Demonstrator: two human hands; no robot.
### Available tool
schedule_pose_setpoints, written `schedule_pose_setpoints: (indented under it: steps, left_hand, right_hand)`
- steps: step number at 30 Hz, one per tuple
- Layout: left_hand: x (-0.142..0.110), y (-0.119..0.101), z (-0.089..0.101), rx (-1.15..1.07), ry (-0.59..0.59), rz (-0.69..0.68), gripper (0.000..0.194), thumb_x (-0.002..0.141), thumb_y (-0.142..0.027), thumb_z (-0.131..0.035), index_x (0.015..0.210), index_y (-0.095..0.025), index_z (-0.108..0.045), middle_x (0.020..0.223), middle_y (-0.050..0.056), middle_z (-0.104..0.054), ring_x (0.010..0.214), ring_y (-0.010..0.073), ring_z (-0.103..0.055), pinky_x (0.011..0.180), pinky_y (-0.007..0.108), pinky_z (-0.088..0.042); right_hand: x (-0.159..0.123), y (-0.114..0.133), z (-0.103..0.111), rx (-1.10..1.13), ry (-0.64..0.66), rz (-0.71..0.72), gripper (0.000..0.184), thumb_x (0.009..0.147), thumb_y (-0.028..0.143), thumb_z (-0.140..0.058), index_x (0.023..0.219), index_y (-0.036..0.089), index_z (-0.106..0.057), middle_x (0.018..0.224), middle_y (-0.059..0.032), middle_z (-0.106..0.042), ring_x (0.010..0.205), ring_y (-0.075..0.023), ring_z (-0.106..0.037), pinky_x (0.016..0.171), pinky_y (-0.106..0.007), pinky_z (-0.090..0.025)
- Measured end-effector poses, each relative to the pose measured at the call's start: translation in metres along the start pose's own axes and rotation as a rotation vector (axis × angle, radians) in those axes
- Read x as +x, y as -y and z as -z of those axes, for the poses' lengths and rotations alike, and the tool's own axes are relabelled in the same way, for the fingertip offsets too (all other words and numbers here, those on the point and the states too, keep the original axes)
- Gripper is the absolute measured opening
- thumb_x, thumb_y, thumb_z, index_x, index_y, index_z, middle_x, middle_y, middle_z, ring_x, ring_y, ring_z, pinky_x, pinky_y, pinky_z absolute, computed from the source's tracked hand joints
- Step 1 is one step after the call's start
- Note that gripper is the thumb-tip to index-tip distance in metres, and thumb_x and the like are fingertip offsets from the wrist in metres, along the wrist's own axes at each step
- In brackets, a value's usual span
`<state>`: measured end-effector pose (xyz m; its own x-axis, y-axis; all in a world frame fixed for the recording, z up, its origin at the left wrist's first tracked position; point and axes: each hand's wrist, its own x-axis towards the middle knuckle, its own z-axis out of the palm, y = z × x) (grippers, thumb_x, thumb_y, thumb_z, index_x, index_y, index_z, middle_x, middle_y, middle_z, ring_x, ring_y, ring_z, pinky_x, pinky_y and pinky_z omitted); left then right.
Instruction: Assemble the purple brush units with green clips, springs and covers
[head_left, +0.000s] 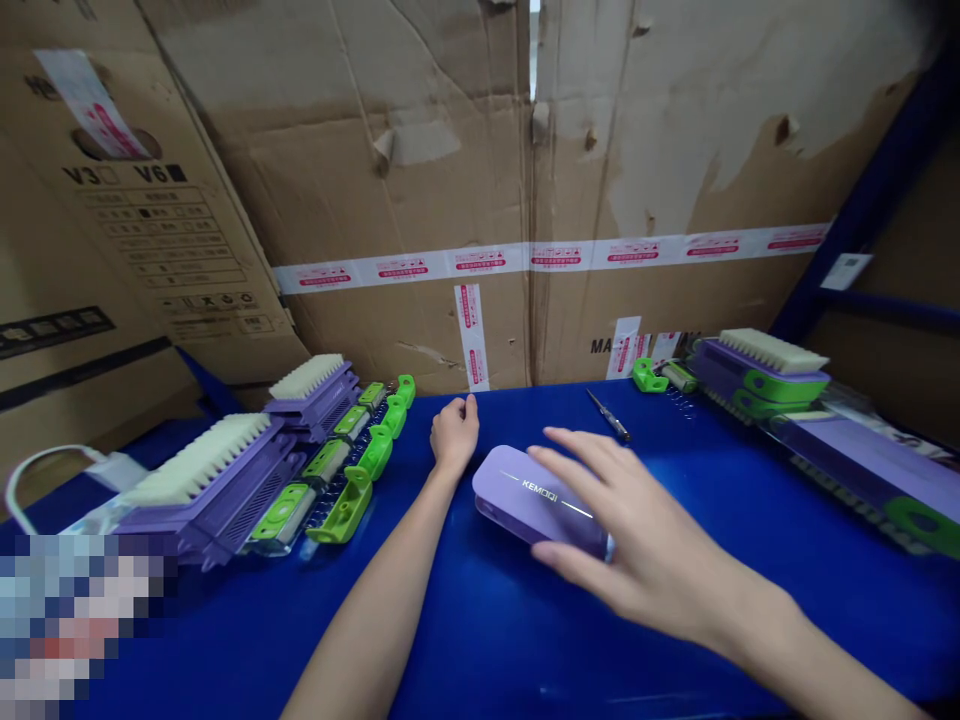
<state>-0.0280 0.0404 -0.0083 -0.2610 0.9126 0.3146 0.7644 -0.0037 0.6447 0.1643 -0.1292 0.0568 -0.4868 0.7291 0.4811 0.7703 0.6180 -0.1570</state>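
Observation:
A purple case (517, 490) marked KEMOQI lies at a slant on the blue tabletop. My right hand (637, 520) reaches over its right end with fingers spread, thumb by the near side and fingertips over the top and far side. Contact between that hand and the case is hard to judge. Beyond the case, to its left, my left hand (455, 430) rests near the back of the table, fingers curled in. Whatever it may hold is hidden.
Purple housings with white bristles (217, 460), green end pieces (349, 505) and springs line the left side. More purple and green housings (780, 375) sit at right. A screwdriver (607, 415) lies at the back. Cardboard (420, 200) walls the rear; a white charger (116, 472) is far left.

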Motion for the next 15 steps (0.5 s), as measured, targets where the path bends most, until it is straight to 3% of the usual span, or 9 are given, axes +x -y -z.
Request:
schedule_pose_setpoints:
  steps: [2,4,8,15]
  left_hand:
    - [0.0,0.0,0.0,0.006,-0.002,-0.004,0.039,0.089,-0.045,-0.037,0.065,-0.022,-0.058,0.07,0.005,-0.068,0.073,0.0208,-0.063,0.059,0.027,-0.033]
    - [0.0,0.0,0.0,0.007,0.001,-0.003,0.039,0.09,-0.045,-0.037,0.066,-0.022,-0.059,0.071,0.005,-0.068,0.072,0.0205,-0.063,0.059,0.027,-0.033]
    - [0.0,0.0,0.001,-0.007,0.006,-0.003,0.04,0.09,-0.045,-0.036,0.067,-0.022,-0.06,0.072,0.005,-0.069,0.074,0.0199,-0.063,0.061,0.026,-0.034]
    - [0.0,0.0,0.0,0.009,0.014,0.001,0.04,0.09,-0.045,-0.035,0.067,-0.021,-0.06,0.072,0.005,-0.068,0.074,0.0198,-0.062,0.06,0.026,-0.033]
  right_hand:
    - [0.014,0.008,-0.015,-0.025,0.188,-0.012,0.062,0.079,0.045,-0.058,0.134,0.021,-0.045,0.14,-0.0175,-0.043,0.123,-0.0358,-0.044,0.093,-0.053,-0.042]
    - [0.027,0.008,-0.03,-0.103,0.304,-0.044,0.065,0.077,0.033,-0.059,0.138,0.021,-0.04,0.142,-0.0194,-0.039,0.116,-0.0372,-0.048,0.087,-0.052,-0.044]
    - [0.05,-0.01,-0.05,-0.226,0.345,-0.146,0.071,0.077,0.029,-0.055,0.143,0.022,-0.03,0.145,-0.0198,-0.033,0.114,-0.0376,-0.047,0.085,-0.051,-0.042]
    - [0.072,-0.052,-0.061,-0.294,0.343,-0.264,0.075,0.077,0.037,-0.054,0.145,0.022,-0.025,0.145,-0.0195,-0.032,0.118,-0.0388,-0.044,0.087,-0.049,-0.04]
